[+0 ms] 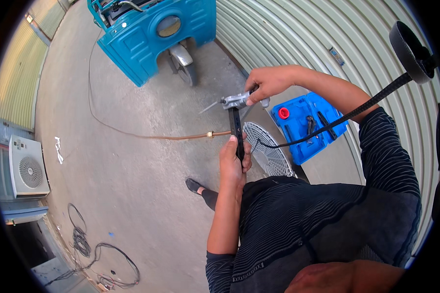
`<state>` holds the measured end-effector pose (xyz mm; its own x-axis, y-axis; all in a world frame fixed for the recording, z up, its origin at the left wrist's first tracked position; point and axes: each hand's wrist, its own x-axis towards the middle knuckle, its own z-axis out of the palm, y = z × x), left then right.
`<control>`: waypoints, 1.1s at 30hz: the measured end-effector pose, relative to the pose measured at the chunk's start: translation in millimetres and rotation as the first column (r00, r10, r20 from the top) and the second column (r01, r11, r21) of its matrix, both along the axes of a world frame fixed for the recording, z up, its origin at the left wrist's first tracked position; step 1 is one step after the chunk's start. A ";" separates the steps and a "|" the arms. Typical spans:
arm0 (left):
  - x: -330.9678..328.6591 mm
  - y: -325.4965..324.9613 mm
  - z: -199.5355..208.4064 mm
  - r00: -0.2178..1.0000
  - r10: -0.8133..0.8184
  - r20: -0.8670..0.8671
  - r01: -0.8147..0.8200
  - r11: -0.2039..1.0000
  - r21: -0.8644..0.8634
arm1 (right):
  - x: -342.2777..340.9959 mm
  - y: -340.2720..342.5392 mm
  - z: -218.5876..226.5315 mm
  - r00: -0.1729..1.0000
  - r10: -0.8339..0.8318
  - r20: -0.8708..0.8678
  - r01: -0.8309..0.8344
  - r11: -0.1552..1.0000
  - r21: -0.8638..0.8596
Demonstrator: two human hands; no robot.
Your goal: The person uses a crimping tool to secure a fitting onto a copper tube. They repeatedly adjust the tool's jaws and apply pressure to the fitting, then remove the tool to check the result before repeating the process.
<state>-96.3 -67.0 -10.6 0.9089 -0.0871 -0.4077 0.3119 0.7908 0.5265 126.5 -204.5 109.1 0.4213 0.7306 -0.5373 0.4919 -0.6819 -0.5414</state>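
My left hand [231, 163] is closed round the lower part of a black flaring bar [236, 127], held upright in front of me. On the bar's upper end sits a silver flaring yoke [235, 101] with a thin handle sticking out to the left. My right hand [270, 83] grips that yoke from the right, thumb along its side. A copper tube [176, 137] meets the bar just above my left fingers and runs off to the left, with a brass nut [210, 135] on it. My fingers hide the tube's end.
An open blue tool case [298, 157] lies at right, beside a round white grille [269, 151] against the corrugated wall. A turquoise three-wheeler [137, 58] stands ahead. Far left are an air-conditioner outdoor unit [30, 168] and coiled black cables [80, 241]. A black strap [357, 110] crosses the right.
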 end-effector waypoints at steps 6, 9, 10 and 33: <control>-1.9 -2.0 -16.9 1.000 0.006 -0.004 -0.006 1.000 -0.018 | -23.3 4.8 -3.7 0.986 0.079 -0.146 -0.090 0.993 -0.072; -1.8 -0.4 -21.9 1.000 -0.018 0.000 0.018 0.999 -0.037 | -38.1 -2.3 -14.3 0.984 0.105 -0.144 -0.105 0.994 0.013; -2.3 0.5 -22.8 1.000 -0.028 -0.004 0.028 0.999 -0.043 | -41.9 -3.3 -15.6 0.985 0.096 -0.144 -0.094 0.995 0.015; -44.6 -24.4 -141.6 0.917 -0.237 -0.320 0.235 0.971 -0.046 | -114.8 -45.2 -157.1 0.959 -0.064 -0.277 0.024 0.989 -0.149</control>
